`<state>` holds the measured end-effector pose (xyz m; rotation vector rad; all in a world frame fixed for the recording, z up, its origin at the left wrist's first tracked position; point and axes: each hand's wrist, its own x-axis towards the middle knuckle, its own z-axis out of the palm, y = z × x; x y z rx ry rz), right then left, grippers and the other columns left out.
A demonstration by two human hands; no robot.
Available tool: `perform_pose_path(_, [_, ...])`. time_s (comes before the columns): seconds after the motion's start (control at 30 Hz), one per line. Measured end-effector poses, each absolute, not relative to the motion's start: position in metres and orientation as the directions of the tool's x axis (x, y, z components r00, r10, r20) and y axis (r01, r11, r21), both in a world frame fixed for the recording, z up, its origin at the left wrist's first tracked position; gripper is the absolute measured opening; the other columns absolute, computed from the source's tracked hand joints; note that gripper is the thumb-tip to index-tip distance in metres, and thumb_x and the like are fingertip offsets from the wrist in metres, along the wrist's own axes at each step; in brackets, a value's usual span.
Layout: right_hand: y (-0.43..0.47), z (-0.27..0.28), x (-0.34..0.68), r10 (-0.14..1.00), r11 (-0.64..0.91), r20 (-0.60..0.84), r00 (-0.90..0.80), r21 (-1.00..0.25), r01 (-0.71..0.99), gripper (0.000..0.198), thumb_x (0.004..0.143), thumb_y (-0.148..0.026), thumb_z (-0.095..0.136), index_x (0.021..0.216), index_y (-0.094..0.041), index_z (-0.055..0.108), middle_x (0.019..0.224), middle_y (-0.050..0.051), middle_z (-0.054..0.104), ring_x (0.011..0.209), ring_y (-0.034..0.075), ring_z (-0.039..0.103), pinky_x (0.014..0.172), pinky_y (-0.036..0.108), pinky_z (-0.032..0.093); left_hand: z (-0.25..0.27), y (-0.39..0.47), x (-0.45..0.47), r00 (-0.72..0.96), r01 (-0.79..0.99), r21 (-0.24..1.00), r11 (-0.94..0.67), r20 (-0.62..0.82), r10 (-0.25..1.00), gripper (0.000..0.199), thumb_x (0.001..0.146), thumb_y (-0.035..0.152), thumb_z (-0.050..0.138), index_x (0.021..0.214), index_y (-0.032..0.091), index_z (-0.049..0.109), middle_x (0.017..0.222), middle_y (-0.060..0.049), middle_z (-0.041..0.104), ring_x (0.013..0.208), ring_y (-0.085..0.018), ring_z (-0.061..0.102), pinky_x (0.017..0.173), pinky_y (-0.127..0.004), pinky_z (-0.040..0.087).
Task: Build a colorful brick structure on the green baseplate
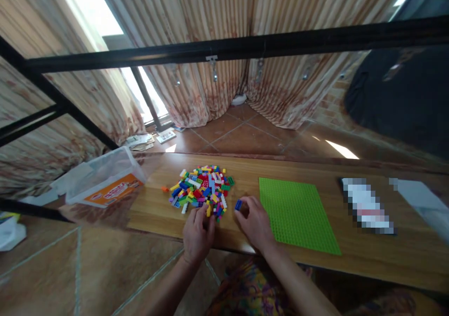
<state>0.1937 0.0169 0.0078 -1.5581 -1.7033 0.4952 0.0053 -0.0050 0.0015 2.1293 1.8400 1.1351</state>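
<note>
A loose pile of mixed toy bricks (201,189) in many colours lies on the wooden table. My left hand (198,233) is at the near edge of this pile, its fingers closed around a small yellow brick (208,209). To the right of the pile, my right hand (257,221) pinches a dark blue brick (238,204) between thumb and fingertips, with studs showing. Beside that hand lies a flat green studded baseplate (298,213).
At the table's left end stands a clear plastic box (105,178) with an orange label. A blurred-out item (368,206) and a white sheet (421,197) are to the right. A black metal bar (238,47) crosses above, before striped curtains (210,17).
</note>
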Motion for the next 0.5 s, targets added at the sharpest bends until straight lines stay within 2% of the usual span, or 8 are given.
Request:
perform_pose_path(0.13, [0.011,0.001,0.195,0.947,0.23,0.322,0.016,-0.711,0.664,0.023,0.085,-0.029,0.058,0.106,-0.019,0.059,0.101,0.01,0.065,0.095,0.024,0.06,0.085,0.038,0.048,0.006,-0.009,0.003,-0.097,0.716,0.663,-0.218,0.403,0.91,0.008,0.087,0.026,0.058,0.086,0.02,0.053,0.078,-0.001,0.056,0.069,-0.015,0.055,0.066,-0.026,0.046])
perform_pose_path(0.23, [0.01,-0.005,0.196,0.934,0.275,0.357,-0.025,-0.672,0.687,0.027,0.087,-0.036,0.058,0.108,-0.019,0.06,0.102,0.01,0.066,0.097,0.024,0.06,0.085,0.039,0.048,0.01,-0.012,0.0,-0.176,0.611,0.76,-0.222,0.404,0.898,0.027,0.088,0.023,0.055,0.068,0.022,0.038,0.071,0.001,0.048,0.066,-0.013,0.05,0.064,-0.024,0.042])
perform_pose_path(0.37, [0.01,-0.011,0.197,0.912,0.316,0.405,-0.057,-0.61,0.727,0.03,0.089,-0.037,0.056,0.11,-0.016,0.06,0.105,0.011,0.066,0.099,0.025,0.06,0.088,0.041,0.049,0.016,-0.016,-0.007,-0.229,0.563,0.789,-0.245,0.434,0.871,0.033,0.087,0.018,0.052,0.061,0.021,0.03,0.068,0.002,0.046,0.063,-0.011,0.046,0.06,-0.022,0.039])
perform_pose_path(0.5, [0.01,-0.012,0.198,0.908,0.331,0.41,-0.092,-0.562,0.759,0.031,0.091,-0.036,0.054,0.114,-0.017,0.06,0.108,0.012,0.065,0.102,0.026,0.059,0.091,0.042,0.049,0.023,-0.009,-0.022,-0.295,0.596,0.78,-0.192,0.435,0.851,0.022,0.085,0.018,0.054,0.067,0.021,0.041,0.068,0.003,0.046,0.063,-0.011,0.048,0.062,-0.022,0.042])
